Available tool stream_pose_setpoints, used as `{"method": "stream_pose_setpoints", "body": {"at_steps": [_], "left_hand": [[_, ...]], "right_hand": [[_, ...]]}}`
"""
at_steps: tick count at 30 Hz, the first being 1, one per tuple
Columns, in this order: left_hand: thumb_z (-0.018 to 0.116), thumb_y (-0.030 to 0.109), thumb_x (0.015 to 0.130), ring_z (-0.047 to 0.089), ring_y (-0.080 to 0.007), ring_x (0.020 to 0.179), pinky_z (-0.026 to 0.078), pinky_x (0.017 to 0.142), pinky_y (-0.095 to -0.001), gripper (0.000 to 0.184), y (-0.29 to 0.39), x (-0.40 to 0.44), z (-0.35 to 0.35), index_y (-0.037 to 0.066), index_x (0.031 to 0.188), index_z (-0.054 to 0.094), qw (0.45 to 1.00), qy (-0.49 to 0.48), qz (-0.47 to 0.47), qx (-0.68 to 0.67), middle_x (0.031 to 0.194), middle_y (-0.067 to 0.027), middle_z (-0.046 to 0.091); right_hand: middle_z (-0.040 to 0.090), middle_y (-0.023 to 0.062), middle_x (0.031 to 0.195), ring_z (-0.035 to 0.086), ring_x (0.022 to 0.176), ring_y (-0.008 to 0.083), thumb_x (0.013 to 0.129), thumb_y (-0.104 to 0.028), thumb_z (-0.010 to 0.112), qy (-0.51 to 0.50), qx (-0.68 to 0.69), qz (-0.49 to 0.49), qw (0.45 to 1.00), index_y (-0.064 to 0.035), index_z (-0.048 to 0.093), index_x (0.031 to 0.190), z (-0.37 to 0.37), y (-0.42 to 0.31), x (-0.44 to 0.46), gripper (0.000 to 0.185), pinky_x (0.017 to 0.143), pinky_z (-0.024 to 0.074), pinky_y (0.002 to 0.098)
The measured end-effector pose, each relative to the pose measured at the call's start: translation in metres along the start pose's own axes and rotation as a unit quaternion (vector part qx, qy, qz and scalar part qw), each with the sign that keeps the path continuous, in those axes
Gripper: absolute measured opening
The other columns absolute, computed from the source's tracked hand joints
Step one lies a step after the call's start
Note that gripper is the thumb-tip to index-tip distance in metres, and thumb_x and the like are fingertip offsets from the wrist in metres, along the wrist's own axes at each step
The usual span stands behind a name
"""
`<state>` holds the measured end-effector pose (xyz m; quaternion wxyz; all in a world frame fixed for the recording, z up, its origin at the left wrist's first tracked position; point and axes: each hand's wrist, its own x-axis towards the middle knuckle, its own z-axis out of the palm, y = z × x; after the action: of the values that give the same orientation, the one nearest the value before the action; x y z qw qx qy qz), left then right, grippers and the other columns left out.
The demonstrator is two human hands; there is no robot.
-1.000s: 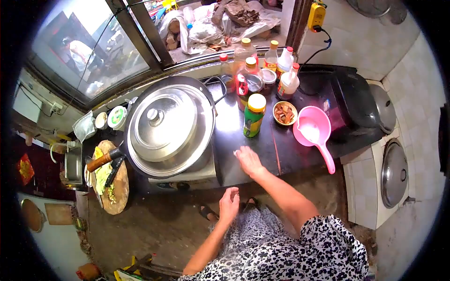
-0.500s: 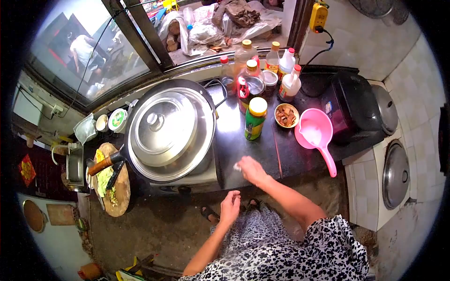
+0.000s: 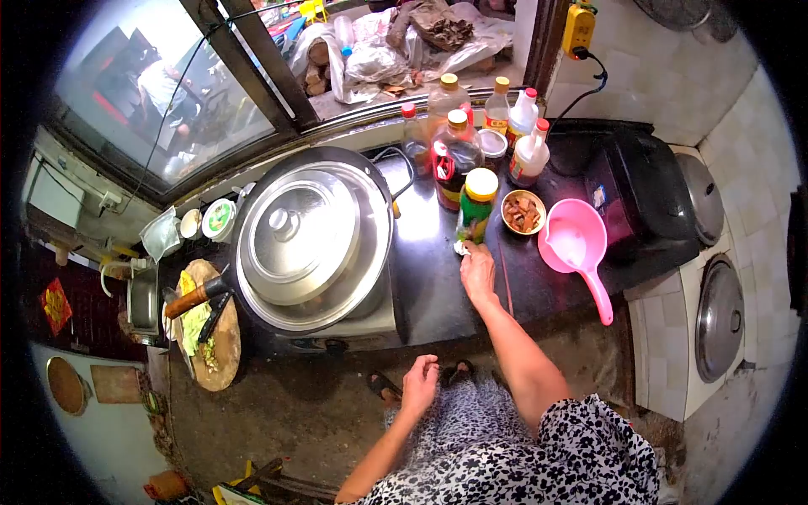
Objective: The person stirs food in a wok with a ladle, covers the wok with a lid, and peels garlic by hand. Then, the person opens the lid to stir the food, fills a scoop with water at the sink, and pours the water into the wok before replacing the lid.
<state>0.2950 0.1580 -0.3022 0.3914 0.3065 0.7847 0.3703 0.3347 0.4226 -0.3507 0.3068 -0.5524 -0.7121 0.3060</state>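
You see a hot-pink ladle [image 3: 573, 235], a green jar [image 3: 475, 210] with a yellow lid [image 3: 481, 183], and your black-and-white floral-patterned garment [image 3: 522, 459].

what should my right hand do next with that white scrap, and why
Probably draw the white scrap back over the black counter toward you: the right hand has it close by the base of the green jar, which seems to block moving it farther forward.
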Motion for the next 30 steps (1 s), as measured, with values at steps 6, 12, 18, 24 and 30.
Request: {"method": "stream_pose_setpoints", "body": {"at_steps": [6,12,18,24,30], "left_hand": [[0.055,0.014,0.092,0.064,-0.0178,0.083,0.050,0.077,-0.0313,0.023,0.000,-0.002,-0.009,0.003,0.111,0.058,1.000,0.009,-0.025,0.015,0.091,-0.0107,0.067],[0.054,0.014,0.092,0.065,-0.0203,0.083,0.051,0.077,-0.0320,0.021,-0.014,-0.003,-0.002,0.003,0.110,0.058,1.000,0.007,-0.005,-0.005,0.091,-0.0117,0.068],[0.053,0.011,0.091,0.066,-0.0231,0.085,0.051,0.078,-0.0329,0.021,0.001,0.012,-0.001,0.002,0.109,0.058,0.999,-0.020,0.032,0.005,0.093,-0.0143,0.068],[0.054,0.012,0.091,0.066,-0.0219,0.084,0.050,0.077,-0.0325,0.022,-0.006,0.017,0.003,0.002,0.109,0.058,1.000,-0.006,0.029,-0.012,0.092,-0.0137,0.068],[0.056,0.015,0.090,0.065,-0.0165,0.084,0.050,0.077,-0.0302,0.023,-0.002,0.008,-0.001,0.001,0.109,0.060,0.999,-0.018,-0.012,0.028,0.091,-0.0098,0.068]], "right_hand": [[0.058,0.0151,0.091,0.057,0.094,0.0325,0.081,-0.003,0.052,-0.021,-0.137,-0.216,0.967,-0.0049,0.060,0.102,0.031,-0.012,0.025,0.022,0.081,0.0486,0.0413],[0.058,0.0114,0.087,0.057,0.087,0.0275,0.080,-0.006,0.052,-0.102,-0.280,-0.214,0.930,-0.0034,0.061,0.090,0.057,0.003,0.006,0.013,0.074,0.0485,0.0396],[0.058,0.0169,0.085,0.058,0.080,0.0348,0.079,-0.005,0.056,-0.147,-0.071,-0.206,0.965,-0.0054,0.065,0.082,0.041,-0.012,0.002,0.010,0.073,0.0485,0.0443],[0.057,0.0191,0.100,0.054,0.098,0.0362,0.086,-0.012,0.050,-0.239,-0.054,-0.136,0.960,-0.0035,0.061,0.104,0.078,-0.051,0.004,0.023,0.083,0.0452,0.0444],[0.056,0.0175,0.096,0.054,0.093,0.0349,0.078,-0.002,0.054,-0.361,-0.030,-0.417,0.833,-0.0026,0.061,0.094,0.024,-0.015,-0.063,0.018,0.079,0.0469,0.0432]]}}
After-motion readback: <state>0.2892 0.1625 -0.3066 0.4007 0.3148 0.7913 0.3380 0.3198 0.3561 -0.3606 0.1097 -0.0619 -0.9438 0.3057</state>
